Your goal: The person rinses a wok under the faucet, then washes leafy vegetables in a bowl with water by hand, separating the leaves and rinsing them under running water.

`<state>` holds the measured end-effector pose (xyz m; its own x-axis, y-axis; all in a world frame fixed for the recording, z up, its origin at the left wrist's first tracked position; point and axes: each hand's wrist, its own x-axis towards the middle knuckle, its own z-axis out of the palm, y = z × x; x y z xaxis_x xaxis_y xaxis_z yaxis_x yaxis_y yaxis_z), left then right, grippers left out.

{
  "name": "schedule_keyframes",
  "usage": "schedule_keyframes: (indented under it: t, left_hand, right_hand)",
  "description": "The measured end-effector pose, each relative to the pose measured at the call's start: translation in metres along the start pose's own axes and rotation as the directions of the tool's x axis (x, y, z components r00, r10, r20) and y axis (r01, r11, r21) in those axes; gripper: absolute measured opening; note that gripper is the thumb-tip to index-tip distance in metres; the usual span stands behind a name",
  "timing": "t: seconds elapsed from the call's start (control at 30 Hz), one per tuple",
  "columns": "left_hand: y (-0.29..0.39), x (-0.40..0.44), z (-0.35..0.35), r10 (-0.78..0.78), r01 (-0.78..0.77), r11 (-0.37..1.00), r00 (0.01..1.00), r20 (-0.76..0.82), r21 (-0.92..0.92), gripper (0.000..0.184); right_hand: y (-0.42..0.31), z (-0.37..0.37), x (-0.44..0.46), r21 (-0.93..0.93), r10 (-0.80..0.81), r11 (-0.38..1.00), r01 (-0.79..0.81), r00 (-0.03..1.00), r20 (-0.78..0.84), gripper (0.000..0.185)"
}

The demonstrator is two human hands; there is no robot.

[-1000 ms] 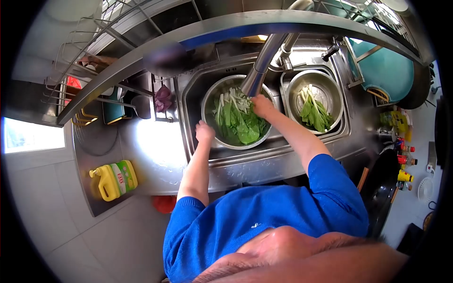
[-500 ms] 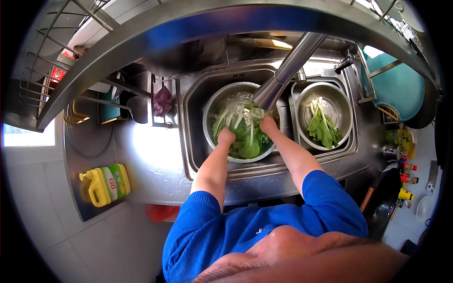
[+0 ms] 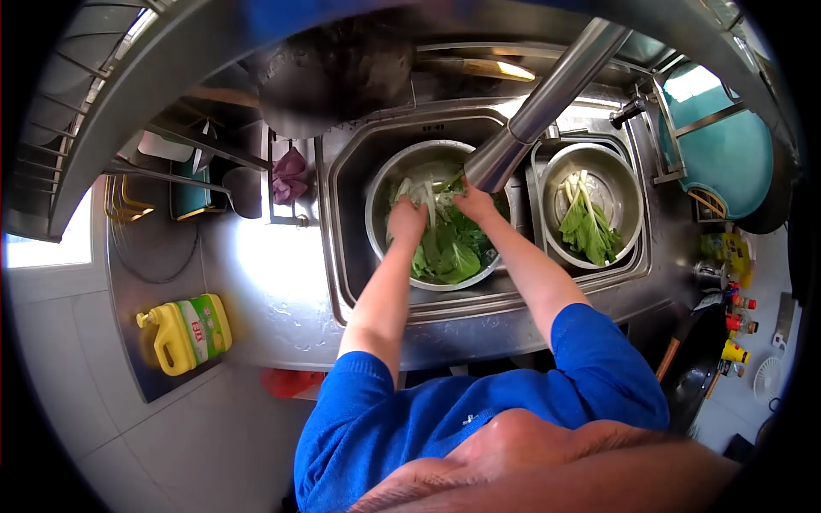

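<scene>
A steel bowl (image 3: 374, 224) stands in the larger sink basin, with leafy greens (image 3: 451, 253) and water inside. Over the left part of the bowl, my left hand (image 3: 407, 217) is closed on the pale stems. My right hand (image 3: 473, 203) is closed on greens at the right, just under the faucet spout (image 3: 493, 164); its fingertips are partly hidden by the spout. A second steel bowl (image 3: 629, 184) in the smaller basin at the right holds a small bunch of greens (image 3: 587, 224), untouched by either hand.
A yellow jug (image 3: 190, 332) stands on the left counter. A purple cloth (image 3: 290, 175) hangs left of the sink. The faucet and a metal rack bar (image 3: 111, 94) cross above the work area. Teal boards (image 3: 723, 154) and bottles (image 3: 737, 323) are at the right.
My left hand first went down into the greens from the bowl's left rim, then moved up to the stems. My right hand shifted slightly left and up. The view has tilted and shifted.
</scene>
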<state>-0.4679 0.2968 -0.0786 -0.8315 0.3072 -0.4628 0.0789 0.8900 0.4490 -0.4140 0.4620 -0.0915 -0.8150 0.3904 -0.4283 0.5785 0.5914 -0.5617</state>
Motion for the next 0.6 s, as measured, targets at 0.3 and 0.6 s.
schedule_keyframes:
  t: [0.3, 0.6]
  left_hand:
    - [-0.068, 0.043, 0.059, -0.200, 0.456, 0.658, 0.873, 0.444, -0.599, 0.030]
    - [-0.030, -0.016, -0.003, 0.074, 0.181, 0.546, 0.962, 0.262, -0.818, 0.025]
  right_hand:
    - [0.058, 0.009, 0.018, 0.523, 0.002, 0.852, -0.035, 0.998, 0.064, 0.019]
    - [0.020, -0.036, -0.031, 0.684, -0.267, 0.728, 0.044, 0.937, 0.224, 0.037]
